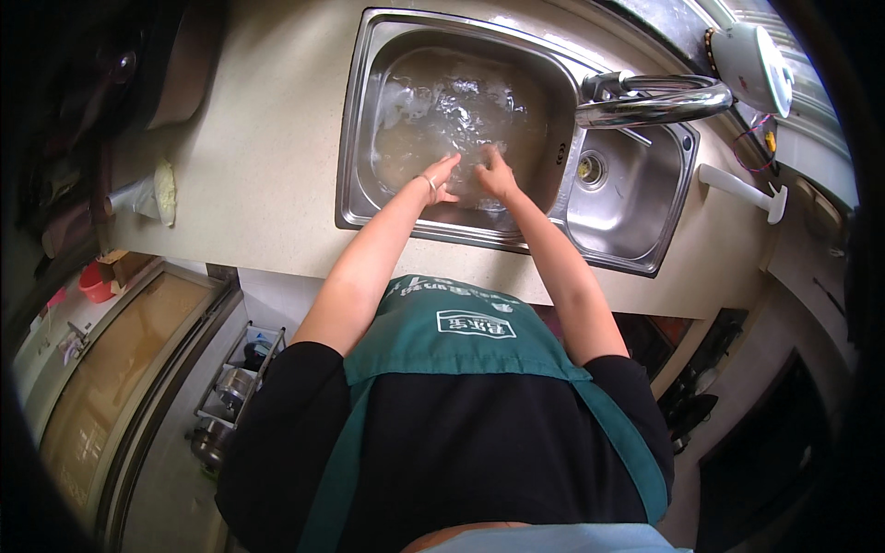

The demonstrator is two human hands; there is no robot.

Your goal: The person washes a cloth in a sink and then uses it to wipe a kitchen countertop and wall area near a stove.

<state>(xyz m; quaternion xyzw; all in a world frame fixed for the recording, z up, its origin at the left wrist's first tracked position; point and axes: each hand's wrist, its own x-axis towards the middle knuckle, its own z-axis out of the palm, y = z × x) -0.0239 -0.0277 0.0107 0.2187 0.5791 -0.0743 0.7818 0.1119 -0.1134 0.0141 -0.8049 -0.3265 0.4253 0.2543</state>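
Both hands are over the large steel sink basin (361,138), which holds cloudy, rippling water (442,104). My left hand (440,181), with a thin band at the wrist, has its thumb and fingers spread near the water's surface. Close by on the right, my right hand (496,177) points down with thumb and forefinger apart. Its other fingertips are blurred or hidden by the water. Nothing shows in either hand, and the basin's bottom is hard to make out.
A chrome faucet (653,104) swings over the small side basin (612,200), which has a drain strainer (590,170). A white spray-type bottle (743,192) lies on the right counter. At the back right stands a white lidded pot (750,69). A clear plastic bag (142,195) rests on the left counter.
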